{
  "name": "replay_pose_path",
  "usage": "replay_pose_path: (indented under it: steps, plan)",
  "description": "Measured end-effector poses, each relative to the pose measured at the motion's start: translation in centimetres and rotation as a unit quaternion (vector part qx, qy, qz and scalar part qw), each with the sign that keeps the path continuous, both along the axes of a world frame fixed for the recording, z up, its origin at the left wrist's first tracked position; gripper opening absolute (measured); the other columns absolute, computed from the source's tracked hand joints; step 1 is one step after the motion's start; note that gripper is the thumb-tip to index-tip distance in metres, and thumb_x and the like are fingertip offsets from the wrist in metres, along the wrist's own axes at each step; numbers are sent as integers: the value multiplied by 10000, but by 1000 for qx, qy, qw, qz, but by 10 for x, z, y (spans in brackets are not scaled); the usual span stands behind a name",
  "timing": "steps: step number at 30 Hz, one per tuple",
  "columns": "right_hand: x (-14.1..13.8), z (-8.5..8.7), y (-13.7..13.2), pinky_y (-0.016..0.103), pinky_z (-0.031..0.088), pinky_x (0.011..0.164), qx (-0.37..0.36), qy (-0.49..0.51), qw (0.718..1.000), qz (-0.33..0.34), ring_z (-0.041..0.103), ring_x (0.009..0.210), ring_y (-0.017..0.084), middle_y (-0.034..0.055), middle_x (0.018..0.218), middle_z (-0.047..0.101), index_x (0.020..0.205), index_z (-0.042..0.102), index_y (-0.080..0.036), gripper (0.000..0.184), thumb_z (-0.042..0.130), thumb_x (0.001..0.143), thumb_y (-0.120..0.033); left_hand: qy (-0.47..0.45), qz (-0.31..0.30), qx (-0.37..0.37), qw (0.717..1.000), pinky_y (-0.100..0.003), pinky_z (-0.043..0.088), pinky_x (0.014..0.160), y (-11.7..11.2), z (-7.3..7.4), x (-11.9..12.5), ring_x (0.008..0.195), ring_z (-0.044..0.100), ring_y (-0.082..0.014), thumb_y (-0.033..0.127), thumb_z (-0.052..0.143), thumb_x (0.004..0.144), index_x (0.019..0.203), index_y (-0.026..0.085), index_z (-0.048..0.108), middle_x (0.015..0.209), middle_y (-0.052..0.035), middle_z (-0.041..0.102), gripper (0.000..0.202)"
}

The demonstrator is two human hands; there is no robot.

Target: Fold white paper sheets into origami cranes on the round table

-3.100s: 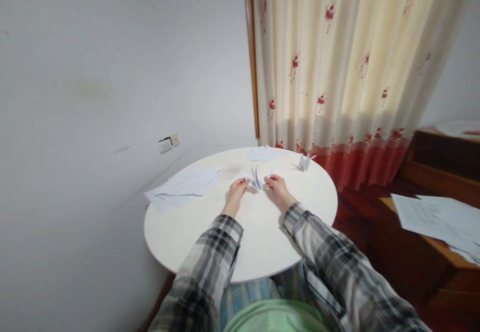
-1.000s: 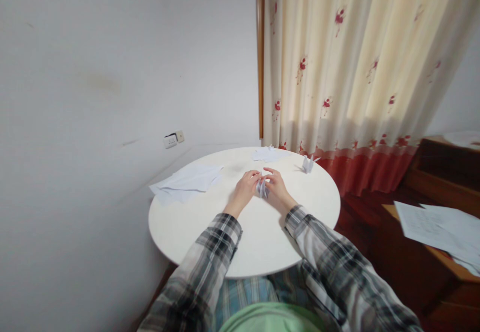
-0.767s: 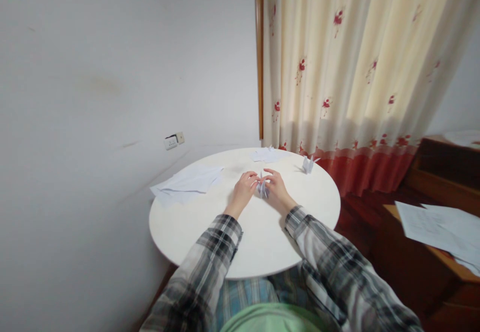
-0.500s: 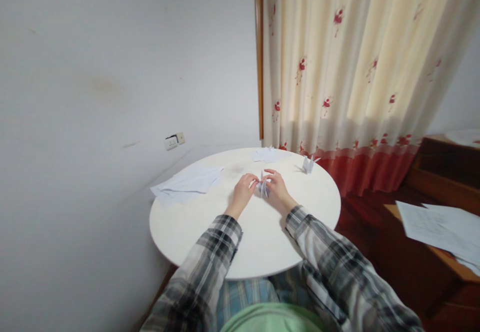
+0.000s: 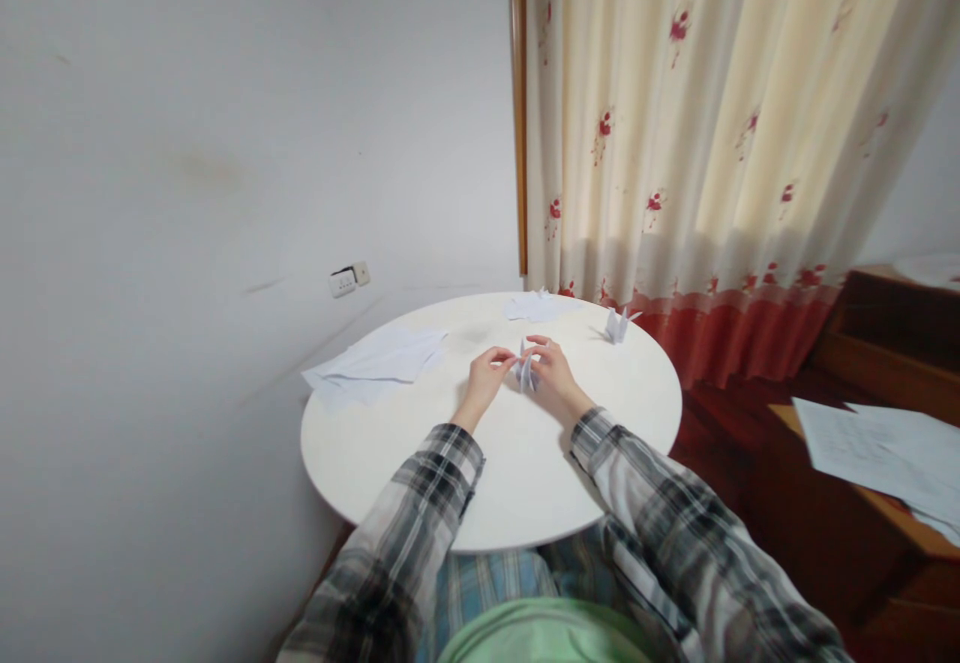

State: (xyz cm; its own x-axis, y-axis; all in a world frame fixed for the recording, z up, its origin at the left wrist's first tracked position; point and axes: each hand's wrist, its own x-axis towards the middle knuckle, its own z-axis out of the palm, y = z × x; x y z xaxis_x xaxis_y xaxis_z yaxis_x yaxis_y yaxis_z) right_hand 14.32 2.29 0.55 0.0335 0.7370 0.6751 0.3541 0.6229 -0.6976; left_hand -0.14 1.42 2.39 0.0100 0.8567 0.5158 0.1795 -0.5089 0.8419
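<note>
Two hands on spiky folded paper

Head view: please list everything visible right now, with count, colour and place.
folded paper: one, white, between both hands
table: one, white, round, centre
paper crane: one, white, table's far right
loose sheets: a few, white, table's left
flat paper: one patch, white, table's far edge
curtain: one, cream with red flowers and red hem, behind table
wall socket: one, white, left wall
wooden furniture: dark brown, right
spread sheets: several, white, on that furniture
left hand: plaid sleeve, pinching folded paper
right hand: plaid sleeve, pinching folded paper
</note>
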Motion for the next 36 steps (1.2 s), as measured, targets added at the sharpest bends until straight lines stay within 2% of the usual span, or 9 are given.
replay_pose_path:
  steps: [2, 5, 8, 13, 18, 22, 27, 33, 36]
  plan:
    - [-1, -1, 1, 386, 323, 957, -1, 2, 1000, 3, 503, 1050, 221, 79, 1088, 592, 664, 668, -194, 72, 618, 669, -143, -36, -1, -13, 999, -264, 439, 669, 3, -1, 0, 653, 579, -135, 197, 650, 588, 640, 159, 585, 649, -11, 622, 92]
    - [-1, -3, 3, 393, 337, 944, -1, 4, 1000, 12, 512, 1029, 221, 75, 1073, 597, 659, 668, -200, 100, 615, 653, -114, -78, -18, -39, 996, -261, 438, 647, 4, -2, 1, 619, 581, -129, 204, 674, 557, 726, 159, 567, 625, 4, 618, 204]
    - [-1, -5, 4, 397, 345, 938, 1, 8, 1000, 18, 515, 1022, 217, 63, 1055, 601, 659, 665, -211, 128, 603, 651, -100, -92, -42, -60, 993, -262, 436, 633, 5, -4, 1, 596, 580, -126, 226, 689, 549, 824, 158, 567, 614, 11, 623, 309]
    - [-1, -5, 3, 391, 350, 933, 5, 8, 1000, 11, 521, 1015, 220, 85, 1044, 601, 692, 668, -193, 126, 597, 655, -96, -126, -62, -81, 987, -267, 436, 666, 7, -9, 1, 629, 583, -122, 254, 728, 511, 854, 147, 586, 663, 1, 634, 386]
    - [-2, -5, 4, 389, 356, 927, 6, 12, 1000, -2, 525, 1004, 216, 90, 1043, 605, 696, 667, -187, 97, 607, 665, -117, -133, -60, -116, 982, -272, 428, 700, 3, -12, 0, 675, 579, -127, 314, 735, 520, 738, 125, 631, 725, -42, 654, 307]
    - [-3, -5, 3, 380, 383, 892, -5, 22, 1000, -4, 542, 967, 210, 82, 1007, 623, 675, 661, -191, 66, 631, 652, -137, -125, -46, -117, 984, -272, 424, 692, 1, -10, -1, 653, 563, -126, 312, 735, 514, 686, 130, 652, 689, -35, 654, 263]
    - [-4, -2, 1, 352, 419, 816, -24, 27, 999, 24, 567, 909, 205, 82, 948, 643, 665, 673, -193, 63, 628, 652, -151, -113, -35, -122, 985, -282, 434, 693, 3, -9, -1, 624, 556, -128, 299, 760, 469, 609, 132, 649, 636, -32, 647, 245]
    - [-2, -1, 2, 338, 438, 766, -45, 75, 996, 18, 572, 891, 204, 89, 933, 648, 649, 684, -184, 80, 615, 651, -144, -146, -120, -198, 962, -266, 441, 695, -1, -13, -2, 645, 560, -117, 329, 767, 492, 695, 118, 678, 707, -52, 665, 306]
    - [0, 0, 2, 331, 437, 774, -50, 72, 996, 27, 575, 903, 203, 87, 935, 650, 660, 696, -188, 95, 610, 656, -147, -154, -124, -196, 961, -248, 434, 671, -3, -13, -3, 629, 543, -104, 328, 754, 517, 718, 121, 684, 703, -46, 659, 297]
